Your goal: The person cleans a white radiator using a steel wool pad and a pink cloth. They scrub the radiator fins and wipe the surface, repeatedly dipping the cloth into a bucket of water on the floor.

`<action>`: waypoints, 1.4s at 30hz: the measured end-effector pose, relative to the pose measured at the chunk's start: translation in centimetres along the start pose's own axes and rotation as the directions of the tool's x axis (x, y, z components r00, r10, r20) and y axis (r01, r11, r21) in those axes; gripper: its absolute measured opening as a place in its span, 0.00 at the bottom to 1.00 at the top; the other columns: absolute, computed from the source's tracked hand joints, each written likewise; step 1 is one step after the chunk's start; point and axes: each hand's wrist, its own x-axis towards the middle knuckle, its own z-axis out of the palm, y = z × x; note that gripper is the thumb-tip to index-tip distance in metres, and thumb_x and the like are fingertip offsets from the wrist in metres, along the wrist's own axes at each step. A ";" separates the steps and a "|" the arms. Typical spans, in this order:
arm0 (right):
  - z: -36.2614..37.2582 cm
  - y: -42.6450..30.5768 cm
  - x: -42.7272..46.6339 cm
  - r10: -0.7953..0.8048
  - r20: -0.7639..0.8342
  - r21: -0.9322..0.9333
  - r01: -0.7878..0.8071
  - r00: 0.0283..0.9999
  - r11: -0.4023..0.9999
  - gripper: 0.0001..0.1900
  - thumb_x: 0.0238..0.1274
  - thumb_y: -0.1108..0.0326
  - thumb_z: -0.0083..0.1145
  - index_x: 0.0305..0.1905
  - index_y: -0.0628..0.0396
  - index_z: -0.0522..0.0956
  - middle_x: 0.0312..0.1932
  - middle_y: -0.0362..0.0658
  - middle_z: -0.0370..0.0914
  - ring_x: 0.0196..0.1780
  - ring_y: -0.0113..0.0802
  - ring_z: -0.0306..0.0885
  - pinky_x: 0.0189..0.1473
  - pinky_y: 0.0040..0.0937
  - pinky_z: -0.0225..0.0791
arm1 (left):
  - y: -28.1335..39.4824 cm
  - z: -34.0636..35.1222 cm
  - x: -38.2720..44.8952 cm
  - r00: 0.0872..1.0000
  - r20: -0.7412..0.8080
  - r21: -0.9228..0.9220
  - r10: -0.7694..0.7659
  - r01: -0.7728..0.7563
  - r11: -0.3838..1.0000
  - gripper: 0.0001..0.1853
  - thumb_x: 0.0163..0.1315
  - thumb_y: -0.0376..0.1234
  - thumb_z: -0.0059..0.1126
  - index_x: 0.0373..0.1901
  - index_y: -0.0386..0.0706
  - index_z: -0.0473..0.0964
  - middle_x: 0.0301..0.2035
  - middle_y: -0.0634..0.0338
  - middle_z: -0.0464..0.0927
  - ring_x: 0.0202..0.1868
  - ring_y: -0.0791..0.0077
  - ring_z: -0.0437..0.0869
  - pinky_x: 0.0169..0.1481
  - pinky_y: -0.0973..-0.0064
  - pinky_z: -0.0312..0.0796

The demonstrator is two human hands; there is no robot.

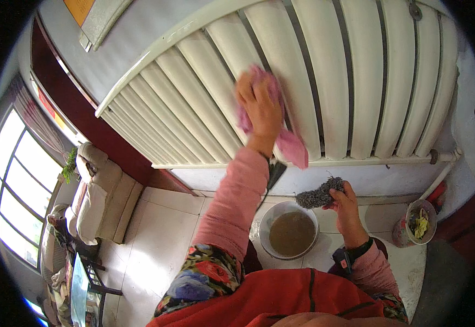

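Observation:
A pink cloth (294, 148) is pressed flat against a white column radiator (327, 81) by my left hand (262, 104), which looks slightly blurred. The cloth's loose end hangs over the radiator's lower rail. My right hand (345, 206), lower and to the right, grips a grey, fuzzy scrubbing pad (319, 195) between thumb and fingers. The pad is held apart from the radiator, above the right rim of a metal basin (265, 241). Murky brown water (292, 234) fills part of that basin, which stands on the tiled floor in front of me.
A waste bin (401, 233) with scraps inside stands at the right, below the radiator's white pipe (439, 180). Over on the left are a beige sofa (109, 200), a glass-topped table (81, 286) and a bright window (21, 180). Pale tiles (151, 241) cover the floor.

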 end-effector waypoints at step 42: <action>13.3 0.8 0.3 -0.181 0.035 0.173 0.172 0.983 0.970 0.27 0.75 0.60 0.51 0.74 0.47 0.61 0.56 0.34 0.74 0.54 0.27 0.74 0.57 0.34 0.71 | 10.4 -16.5 -12.8 0.538 0.697 -0.562 -0.475 0.821 0.104 0.39 0.63 0.25 0.52 0.76 0.37 0.51 0.71 0.53 0.59 0.73 0.65 0.60 0.76 0.65 0.51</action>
